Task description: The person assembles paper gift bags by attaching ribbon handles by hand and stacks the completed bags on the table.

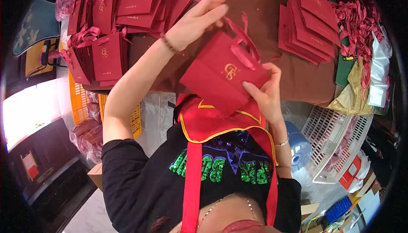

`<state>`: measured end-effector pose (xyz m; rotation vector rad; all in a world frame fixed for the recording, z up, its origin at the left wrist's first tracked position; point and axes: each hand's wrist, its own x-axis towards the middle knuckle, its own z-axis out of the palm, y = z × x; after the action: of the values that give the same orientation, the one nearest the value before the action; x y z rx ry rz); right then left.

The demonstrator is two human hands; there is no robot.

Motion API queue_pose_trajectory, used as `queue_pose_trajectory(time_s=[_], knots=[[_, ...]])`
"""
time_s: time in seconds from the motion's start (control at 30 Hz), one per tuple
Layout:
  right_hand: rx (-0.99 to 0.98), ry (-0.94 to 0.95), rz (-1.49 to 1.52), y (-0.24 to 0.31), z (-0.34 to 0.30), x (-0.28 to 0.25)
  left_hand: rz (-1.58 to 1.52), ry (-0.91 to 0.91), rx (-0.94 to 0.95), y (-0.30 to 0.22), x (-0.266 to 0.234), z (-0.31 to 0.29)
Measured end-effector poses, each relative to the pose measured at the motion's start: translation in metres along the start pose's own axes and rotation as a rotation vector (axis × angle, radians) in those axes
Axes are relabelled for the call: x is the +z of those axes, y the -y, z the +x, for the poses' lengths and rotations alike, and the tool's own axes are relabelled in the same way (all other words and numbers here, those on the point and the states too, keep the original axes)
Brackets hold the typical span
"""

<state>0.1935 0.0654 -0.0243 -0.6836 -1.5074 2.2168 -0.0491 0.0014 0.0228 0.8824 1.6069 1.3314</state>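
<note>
In front of my chest is a dark red paper gift bag [208,69] with a gold emblem, held tilted. My right hand [267,89] grips its right side, thumb on the front face and fingers behind. A red ribbon [247,37] runs from the bag's top edge, one tail sticking up. Above the bag's upper left, my left hand [199,20] has its fingers bent around the ribbon's other end; the thumb is mostly hidden. A short red ribbon handle [243,58] lies across the bag's front.
Several stacks of matching red bags [138,1] cover the left of the brown-clothed table [259,3]. Another stack [308,24] lies at the right, beside a heap of red ribbons [357,24]. White plastic baskets [327,141] and a blue water jug [297,146] stand below the right edge.
</note>
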Motion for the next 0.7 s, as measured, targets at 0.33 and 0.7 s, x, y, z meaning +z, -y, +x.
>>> queue_pose_trajectory(time_s=[0.33,0.7], knots=[[-0.061,-0.224,-0.112,-0.01,0.016,-0.013,0.028,0.158,0.074,0.031,0.01,-0.075],[-0.133,0.045,0.182,0.012,0.024,0.024,0.299,-0.306,0.337,-0.05,-0.048,-0.114]])
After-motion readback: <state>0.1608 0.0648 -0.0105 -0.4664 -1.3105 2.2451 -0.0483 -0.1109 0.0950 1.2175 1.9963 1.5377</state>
